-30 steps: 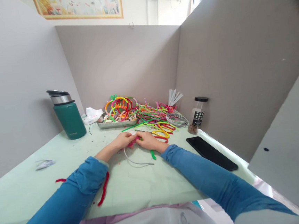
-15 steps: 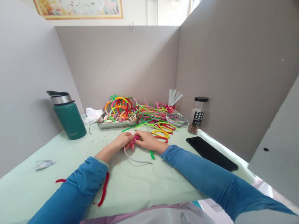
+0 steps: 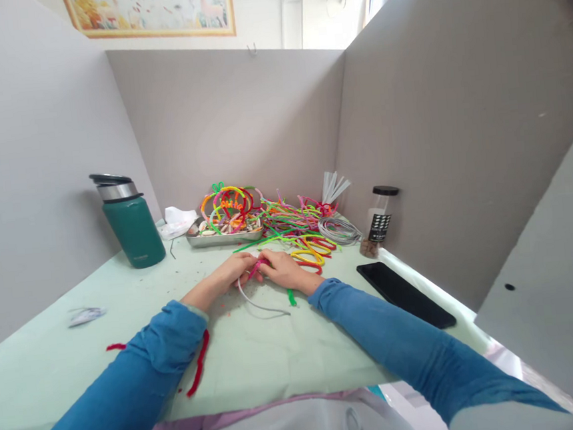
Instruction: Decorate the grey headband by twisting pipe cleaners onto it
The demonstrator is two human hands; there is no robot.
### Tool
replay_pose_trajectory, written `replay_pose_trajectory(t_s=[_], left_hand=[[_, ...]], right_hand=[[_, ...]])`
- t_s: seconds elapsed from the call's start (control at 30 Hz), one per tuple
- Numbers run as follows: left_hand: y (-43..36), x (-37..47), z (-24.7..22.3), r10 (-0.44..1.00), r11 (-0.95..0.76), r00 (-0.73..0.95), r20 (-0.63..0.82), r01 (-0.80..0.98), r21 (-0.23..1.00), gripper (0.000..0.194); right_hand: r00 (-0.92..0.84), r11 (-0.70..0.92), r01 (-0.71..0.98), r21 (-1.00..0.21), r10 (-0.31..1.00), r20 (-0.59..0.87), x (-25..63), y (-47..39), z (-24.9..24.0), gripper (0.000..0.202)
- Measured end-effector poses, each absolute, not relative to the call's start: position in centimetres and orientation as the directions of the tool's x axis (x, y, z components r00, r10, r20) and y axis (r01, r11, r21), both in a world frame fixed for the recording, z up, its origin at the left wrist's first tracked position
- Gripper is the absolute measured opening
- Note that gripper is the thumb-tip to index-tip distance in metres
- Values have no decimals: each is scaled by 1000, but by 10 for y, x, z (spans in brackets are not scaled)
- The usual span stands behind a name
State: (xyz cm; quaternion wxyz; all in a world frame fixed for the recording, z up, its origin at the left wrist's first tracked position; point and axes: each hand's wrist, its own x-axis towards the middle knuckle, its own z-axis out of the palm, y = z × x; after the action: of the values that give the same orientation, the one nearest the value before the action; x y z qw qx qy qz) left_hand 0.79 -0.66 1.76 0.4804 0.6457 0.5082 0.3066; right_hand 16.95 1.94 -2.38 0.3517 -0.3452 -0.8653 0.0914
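Note:
My left hand (image 3: 237,270) and my right hand (image 3: 282,269) meet over the middle of the table, fingers pinched together. Between their fingertips is a bright pink pipe cleaner (image 3: 256,268); both hands hold it. A thin grey wire (image 3: 260,307) curves down from beside my left fingers toward the tabletop, its upper end hidden in the grip. A green pipe cleaner piece (image 3: 292,297) sticks out below my right hand. Close to my left forearm lies a red pipe cleaner (image 3: 199,363), partly covered by the blue sleeve.
Behind the hands, a metal tray (image 3: 226,239) bears colourful pipe-cleaner hoops. Beside it are heaped pipe cleaners (image 3: 291,218) and a coil of grey wire (image 3: 339,231). A green bottle (image 3: 135,231) stands left; a clear jar (image 3: 378,224) and black phone (image 3: 404,295) are right. Grey partitions enclose the table.
The fingers have shifted slightly around the pink pipe cleaner, and the grey wire's loose end has moved a little. Everything else stays in place.

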Motion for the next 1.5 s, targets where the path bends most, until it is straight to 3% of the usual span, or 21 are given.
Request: replay_pose_trajectory(t_s=[0.17,0.33,0.47,0.8,1.2,1.5], left_hand=[[-3,5,18,961,-14,257,-100,408,913,20],[-4,5,18,938,-77,336,-79,426,901,26],[-6,5,16,918,-149,393,-52,463,874,25],[3,4,6,930,-142,362,-66,517,844,16],[7,2,2,927,-267,376,3,653,708,31],[3,5,4,938,-319,330,108,701,638,29]], right_hand=[[-512,744,536,-398,661,548,169,23,-24,24],[-497,726,508,-464,686,531,169,25,-23,34],[-462,686,530,-499,727,508,168,24,-19,32],[-410,656,542,-525,752,516,166,17,-17,30],[-414,664,535,-523,745,523,167,17,-18,31],[-460,691,505,-517,722,516,168,17,-18,31]])
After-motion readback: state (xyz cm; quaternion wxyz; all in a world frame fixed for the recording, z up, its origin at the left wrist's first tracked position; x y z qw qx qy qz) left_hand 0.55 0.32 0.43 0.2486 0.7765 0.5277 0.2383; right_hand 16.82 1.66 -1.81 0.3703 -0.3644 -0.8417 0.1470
